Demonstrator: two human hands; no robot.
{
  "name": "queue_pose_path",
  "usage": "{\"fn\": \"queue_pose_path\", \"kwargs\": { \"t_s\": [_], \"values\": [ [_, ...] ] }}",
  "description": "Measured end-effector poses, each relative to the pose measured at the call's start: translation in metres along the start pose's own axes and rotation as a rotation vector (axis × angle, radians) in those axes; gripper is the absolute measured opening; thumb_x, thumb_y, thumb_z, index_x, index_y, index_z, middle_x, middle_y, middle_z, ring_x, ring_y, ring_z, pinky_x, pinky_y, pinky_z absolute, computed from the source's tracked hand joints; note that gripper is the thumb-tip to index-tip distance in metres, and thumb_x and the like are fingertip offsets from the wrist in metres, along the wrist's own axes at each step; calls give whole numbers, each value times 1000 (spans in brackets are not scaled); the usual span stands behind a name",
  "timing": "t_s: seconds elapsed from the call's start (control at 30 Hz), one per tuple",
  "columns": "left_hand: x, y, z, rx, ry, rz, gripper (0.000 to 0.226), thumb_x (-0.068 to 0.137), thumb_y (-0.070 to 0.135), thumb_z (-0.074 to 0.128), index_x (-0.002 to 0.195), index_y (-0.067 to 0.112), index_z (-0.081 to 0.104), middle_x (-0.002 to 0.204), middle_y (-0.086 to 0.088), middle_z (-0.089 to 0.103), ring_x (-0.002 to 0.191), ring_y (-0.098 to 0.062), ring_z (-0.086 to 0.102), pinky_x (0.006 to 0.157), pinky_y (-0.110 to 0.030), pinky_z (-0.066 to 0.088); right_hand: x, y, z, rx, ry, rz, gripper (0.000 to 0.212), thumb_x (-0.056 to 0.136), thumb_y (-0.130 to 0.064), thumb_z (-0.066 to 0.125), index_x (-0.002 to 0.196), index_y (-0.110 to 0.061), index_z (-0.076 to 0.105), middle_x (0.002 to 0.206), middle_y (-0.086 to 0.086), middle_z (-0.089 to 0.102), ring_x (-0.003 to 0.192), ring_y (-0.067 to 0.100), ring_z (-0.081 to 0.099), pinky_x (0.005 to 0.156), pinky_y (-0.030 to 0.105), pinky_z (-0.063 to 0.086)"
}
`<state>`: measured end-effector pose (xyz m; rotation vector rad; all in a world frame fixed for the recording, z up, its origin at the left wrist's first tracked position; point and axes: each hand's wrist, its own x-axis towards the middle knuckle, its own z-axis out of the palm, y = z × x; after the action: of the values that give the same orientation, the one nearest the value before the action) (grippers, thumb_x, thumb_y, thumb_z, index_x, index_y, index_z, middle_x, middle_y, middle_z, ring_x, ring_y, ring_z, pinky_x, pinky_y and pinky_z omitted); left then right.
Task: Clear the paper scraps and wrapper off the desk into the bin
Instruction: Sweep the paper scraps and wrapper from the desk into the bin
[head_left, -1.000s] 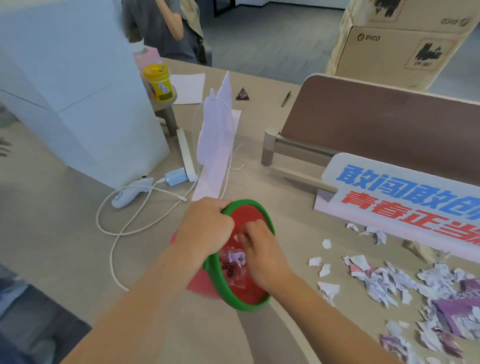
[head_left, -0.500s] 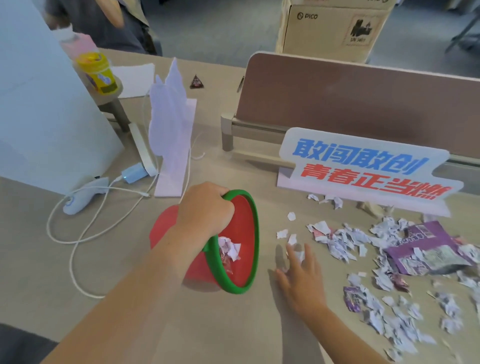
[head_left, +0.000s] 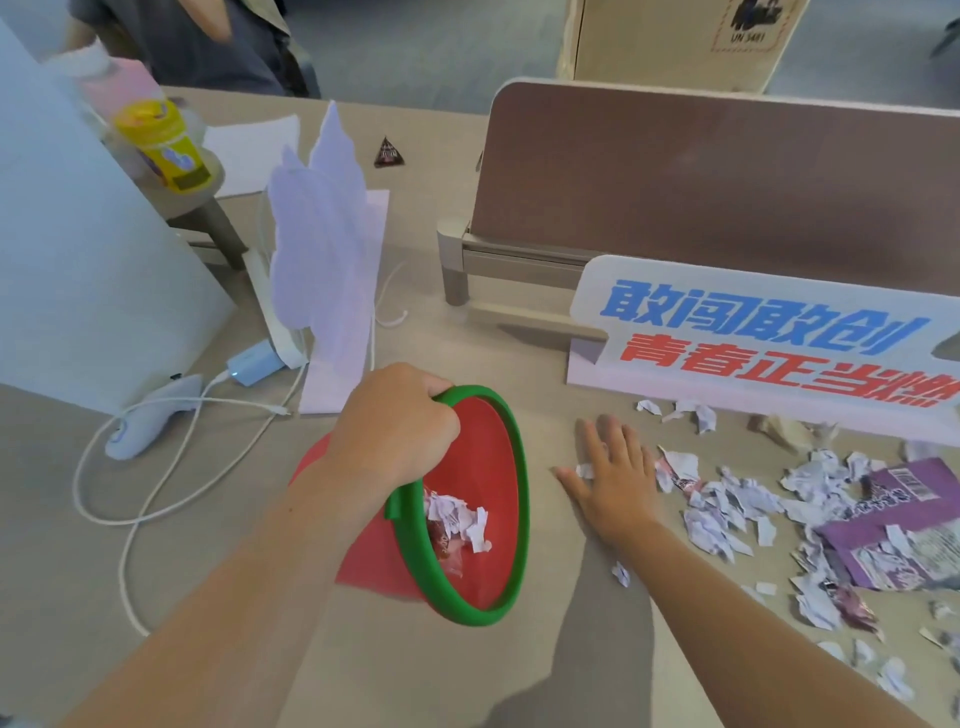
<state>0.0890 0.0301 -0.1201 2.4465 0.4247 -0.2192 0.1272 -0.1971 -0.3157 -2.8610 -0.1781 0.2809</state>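
Note:
A small red bin (head_left: 493, 467) with a green rim is tipped toward the right on the desk. My left hand (head_left: 395, 421) grips its upper rim. A few crumpled scraps lie inside the bin. My right hand (head_left: 613, 473) lies flat on the desk to the right of the bin, fingers spread, pressing on a couple of small scraps. A spread of torn white paper scraps (head_left: 727, 504) covers the desk further right. Among them lies a purple wrapper (head_left: 904, 525).
A white sign (head_left: 769, 332) with blue and red characters stands behind the scraps, in front of a brown board (head_left: 727, 171). A white cable (head_left: 156, 499), a charger and a white device lie at left. A yellow jar (head_left: 161, 145) stands on a stand. A person sits beyond the desk.
My right hand left the bin, went right and now lies flat at the near edge of the scraps. My left hand kept hold of the rim, and the view shifted right.

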Motion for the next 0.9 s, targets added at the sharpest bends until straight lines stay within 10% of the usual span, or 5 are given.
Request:
{"fn": "queue_pose_path", "kwargs": {
  "t_s": [0.2, 0.37, 0.63, 0.9],
  "values": [
    [5, 1, 1, -19, 24, -41, 17, 65, -4, 51, 75, -6, 63, 55, -6, 38, 54, -20, 32, 51, -30, 27, -8, -5, -2, 29, 329, -186, 23, 83, -25, 45, 77, -11, 62, 80, 6, 64, 80, 23, 49, 61, 31, 50],
    [-8, 0, 2, -23, 42, -37, 24, 65, -4, 50, 79, -2, 69, 54, -2, 40, 51, -18, 32, 48, -27, 27, -34, 4, 3, 136, -24, -61, 36, 84, -34, 46, 61, -9, 57, 56, 7, 57, 52, 30, 58, 41, 30, 40],
    [-37, -9, -2, -119, 41, -50, 35, 65, -5, 49, 88, 0, 76, 55, -2, 39, 42, -12, 26, 46, -26, 27, -48, 24, -34, 437, -18, 236, 42, 92, -41, 48, 63, -10, 42, 57, 5, 46, 65, 28, 49, 50, 30, 29],
    [-68, -5, 12, -187, 4, -2, 32, 67, -6, 50, 84, 0, 77, 54, -3, 41, 42, -14, 30, 45, -25, 29, -127, 19, -18, 168, -246, 189, 24, 92, -38, 45, 89, -16, 38, 80, 9, 56, 74, 29, 53, 62, 35, 41]
  ]
}}
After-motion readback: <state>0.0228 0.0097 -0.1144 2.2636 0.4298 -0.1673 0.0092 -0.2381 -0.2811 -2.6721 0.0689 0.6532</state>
